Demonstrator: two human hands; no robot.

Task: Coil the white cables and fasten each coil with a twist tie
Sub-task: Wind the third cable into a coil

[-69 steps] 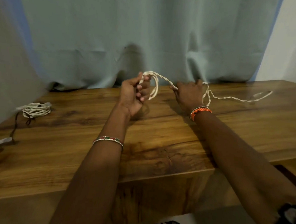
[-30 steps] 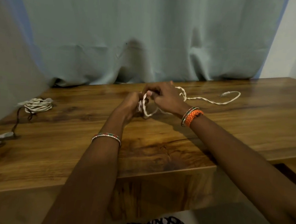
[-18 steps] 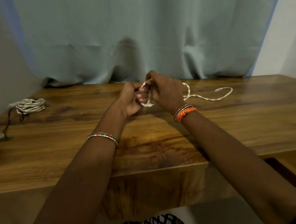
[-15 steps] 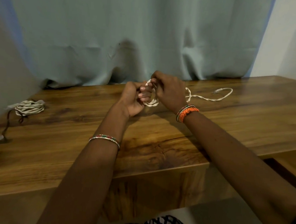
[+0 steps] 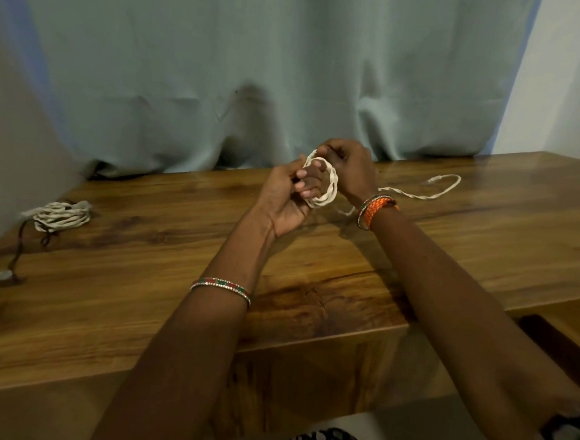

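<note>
We're mid-coil above the desk (image 5: 311, 290): left hand (image 5: 285, 199) has fingers curled through the cable (image 5: 330, 188) loops, right hand (image 5: 352, 171) pinches the top of the coil. Loose tail trails right across the desk. Risk: the loops spring open if either grip slackens, or the tail snags and drags.

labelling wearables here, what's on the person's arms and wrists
Both forearms are bare, no sleeves. The left arm wears a thin beaded bangle in red, green and white. The right wrist wears an orange braided band beside thin bangles.
</note>
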